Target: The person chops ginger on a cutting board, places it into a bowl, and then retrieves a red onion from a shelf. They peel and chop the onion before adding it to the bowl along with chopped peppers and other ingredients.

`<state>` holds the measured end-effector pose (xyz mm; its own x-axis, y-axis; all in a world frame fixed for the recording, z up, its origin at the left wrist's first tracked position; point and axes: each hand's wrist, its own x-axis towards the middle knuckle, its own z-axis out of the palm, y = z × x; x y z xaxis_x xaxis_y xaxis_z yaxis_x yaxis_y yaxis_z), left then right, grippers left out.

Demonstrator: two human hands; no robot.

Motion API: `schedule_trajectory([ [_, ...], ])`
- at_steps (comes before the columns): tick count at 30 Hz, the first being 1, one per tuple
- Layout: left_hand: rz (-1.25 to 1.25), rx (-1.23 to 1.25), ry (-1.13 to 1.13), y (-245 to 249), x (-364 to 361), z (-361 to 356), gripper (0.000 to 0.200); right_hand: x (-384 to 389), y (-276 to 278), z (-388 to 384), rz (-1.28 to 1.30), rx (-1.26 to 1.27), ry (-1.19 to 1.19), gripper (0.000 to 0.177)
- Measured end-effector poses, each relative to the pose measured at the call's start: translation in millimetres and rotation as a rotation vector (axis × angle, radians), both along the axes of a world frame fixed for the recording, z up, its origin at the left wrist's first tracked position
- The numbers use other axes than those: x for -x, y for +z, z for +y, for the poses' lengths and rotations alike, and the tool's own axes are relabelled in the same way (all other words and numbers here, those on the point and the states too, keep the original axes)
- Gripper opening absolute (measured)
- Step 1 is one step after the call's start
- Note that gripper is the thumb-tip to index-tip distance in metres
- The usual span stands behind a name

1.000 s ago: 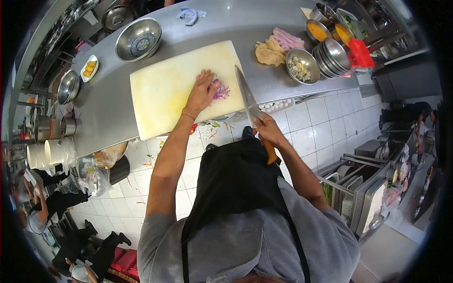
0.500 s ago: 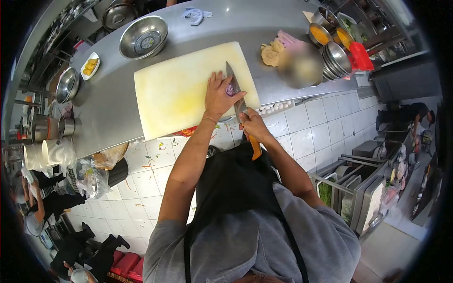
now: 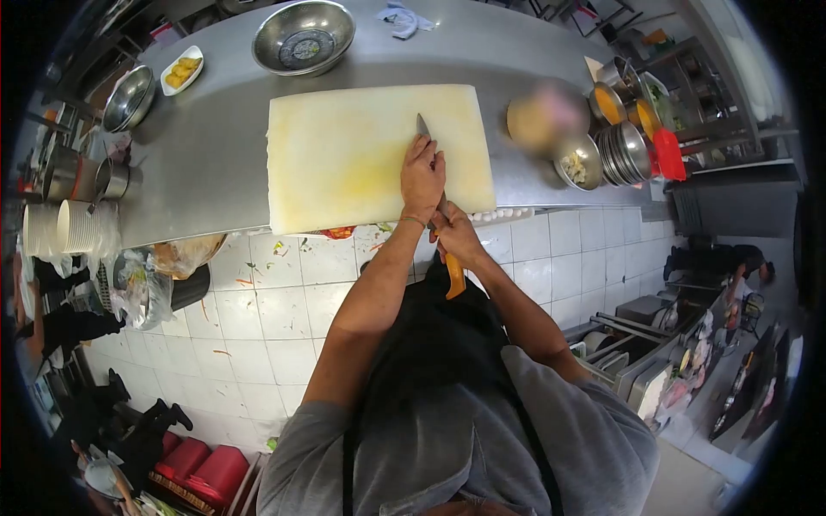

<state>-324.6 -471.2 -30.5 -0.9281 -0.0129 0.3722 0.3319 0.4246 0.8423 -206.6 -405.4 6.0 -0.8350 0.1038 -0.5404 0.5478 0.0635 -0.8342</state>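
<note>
My right hand (image 3: 457, 236) is wrapped around the orange handle of a large kitchen knife (image 3: 455, 279), near the front edge of the white cutting board (image 3: 344, 155). The blade points away from me over the board, its tip showing beyond my other hand. My left hand (image 3: 422, 179) lies across the blade with its fingers drawn together around it, covering most of the metal. Whatever is beneath that hand is hidden.
A perforated steel bowl (image 3: 304, 39) stands behind the board, with a blue cloth (image 3: 403, 19) beside it. To the left are a white dish of yellow food (image 3: 181, 72) and a steel bowl (image 3: 129, 98). At right sit a bowl of pale pieces (image 3: 577, 162) and stacked steel bowls (image 3: 621, 153).
My left hand has gone from spread beside the blade, over chopped purple onion, to closed across the blade. The onion no longer shows. The camera view has shifted.
</note>
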Motion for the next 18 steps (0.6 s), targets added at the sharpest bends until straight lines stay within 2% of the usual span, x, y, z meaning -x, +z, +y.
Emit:
schedule_trajectory([
  [3,0.009,-0.163,0.068,-4,2,-1,0.02,5,0,-5,0.02,0.002,0.038,0.011],
  [6,-0.04,-0.202,0.104,-2,3,-3,0.019,9,-2,-4,0.033,-0.035,0.083,0.007],
  [11,-0.018,-0.261,0.171,-2,6,3,0.019,11,2,13,0.143,-0.158,0.182,0.013],
  [13,-0.022,-0.283,0.173,9,1,34,0.02,8,9,35,0.183,-0.199,0.184,0.013],
  [15,-0.055,-0.322,0.166,52,-5,72,0.02,3,30,72,0.328,-0.285,0.134,0.013],
  [17,-0.049,-0.437,0.069,71,-3,124,0.021,-2,44,113,0.466,-0.443,0.088,0.014],
  [18,-0.046,-0.498,0.022,83,-2,153,0.022,-5,54,136,0.501,-0.443,0.044,0.014],
])
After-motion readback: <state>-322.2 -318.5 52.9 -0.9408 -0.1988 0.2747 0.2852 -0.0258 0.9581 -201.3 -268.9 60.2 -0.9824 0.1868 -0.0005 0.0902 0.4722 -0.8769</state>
